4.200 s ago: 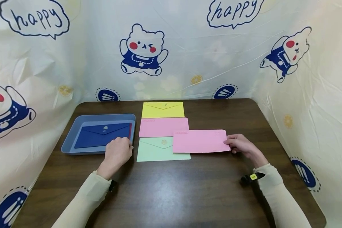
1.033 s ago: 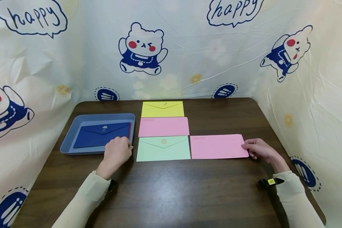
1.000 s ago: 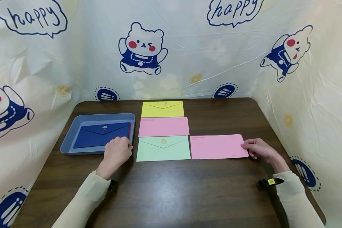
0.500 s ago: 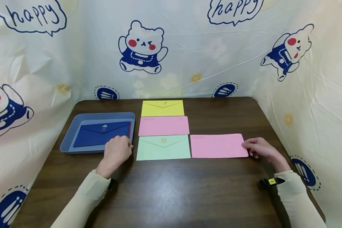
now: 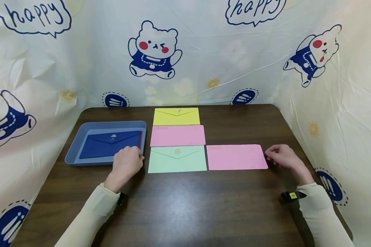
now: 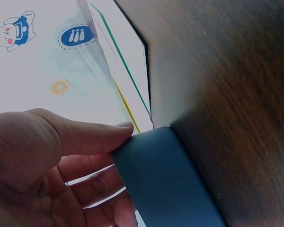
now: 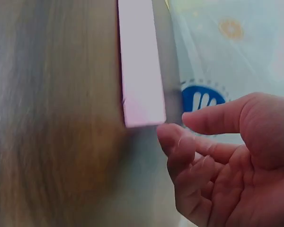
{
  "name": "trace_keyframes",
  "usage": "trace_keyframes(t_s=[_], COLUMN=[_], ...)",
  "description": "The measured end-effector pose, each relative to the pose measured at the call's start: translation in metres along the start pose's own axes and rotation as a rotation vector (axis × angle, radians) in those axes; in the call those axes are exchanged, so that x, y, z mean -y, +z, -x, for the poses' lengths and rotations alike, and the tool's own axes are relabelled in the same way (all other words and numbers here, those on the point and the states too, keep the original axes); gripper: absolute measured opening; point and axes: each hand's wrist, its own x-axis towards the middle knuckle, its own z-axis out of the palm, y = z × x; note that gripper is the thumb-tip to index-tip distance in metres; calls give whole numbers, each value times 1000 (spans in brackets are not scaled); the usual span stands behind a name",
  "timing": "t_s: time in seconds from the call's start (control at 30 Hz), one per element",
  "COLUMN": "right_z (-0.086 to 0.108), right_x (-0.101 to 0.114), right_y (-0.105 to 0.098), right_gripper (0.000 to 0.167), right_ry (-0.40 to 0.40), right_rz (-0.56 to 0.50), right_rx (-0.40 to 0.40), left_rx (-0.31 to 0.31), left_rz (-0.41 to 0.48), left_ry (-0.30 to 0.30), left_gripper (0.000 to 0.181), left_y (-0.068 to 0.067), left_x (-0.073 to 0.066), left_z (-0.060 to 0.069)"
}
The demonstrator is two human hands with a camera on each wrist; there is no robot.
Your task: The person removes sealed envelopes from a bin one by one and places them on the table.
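Note:
My left hand (image 5: 127,164) grips the front right corner of the blue tray (image 5: 111,127). In the left wrist view, the thumb lies on the rim of the tray (image 6: 165,184) with the fingers curled below. A dark blue envelope (image 5: 106,145) lies in the tray, over something with a red edge. Just past the right end of a pink envelope (image 5: 236,157), my right hand (image 5: 284,157) holds nothing. Its thumb and loosely bent fingers stand apart in the right wrist view, close to the end of the pink envelope (image 7: 142,71).
Left of that pink envelope lies a mint green envelope (image 5: 177,161). Behind it come another pink envelope (image 5: 177,136) and a yellow envelope (image 5: 177,118), in a column. All rest on the brown wooden table (image 5: 179,209). A printed curtain (image 5: 204,51) surrounds the table's back and sides.
The front pink envelope has moved right, from overlapping the mint green envelope to lying beside it. My right hand has let go of it. My left hand stays on the tray.

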Motion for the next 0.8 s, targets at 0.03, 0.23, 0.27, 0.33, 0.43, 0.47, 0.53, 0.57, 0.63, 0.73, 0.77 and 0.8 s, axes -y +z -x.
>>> trace_keyframes(t_s=[0.03,0.23,0.27,0.33,0.43,0.47,0.53,0.57,0.63,0.73,0.77,0.8], right_z=[1,9,11,15,19,20,21,21,21,20,20,19], right_x=[4,41,48,58,67,69,70,69,68,66,66,66], right_y=[2,33,39,48,59,62,67,69,72,75,75,75], right_gripper=[29,26,27,30,34,35,37,39,42,46,47,48], right_ry=[-27,-210,-220,-227,-228,-233,-252,-265,-277,-277,-276,-273], right_rz=[40,282,312,356,382,384,394,404,424,446,449,449], right_rx=[-6,27,25,13,2,2,2,2,1,-3,-2,-2], left_rx=[2,-1,-5,-10,-7,-5,-2,-3,-3,-5,-6,-6], left_rz=[2,-2,-3,-1,5,6,6,4,3,3,5,7], left_ry=[-1,3,4,7,5,3,2,1,1,1,0,-1], left_gripper=[30,32,32,31,27,26,25,25,23,25,25,26], left_y=[0,-2,-3,-3,-3,-3,-3,-3,-2,-2,-2,-2], left_x=[0,0,0,0,-1,-1,-1,-1,-1,-1,-1,-1], left_z=[0,-1,-1,-1,-1,-1,-1,0,0,0,0,1])
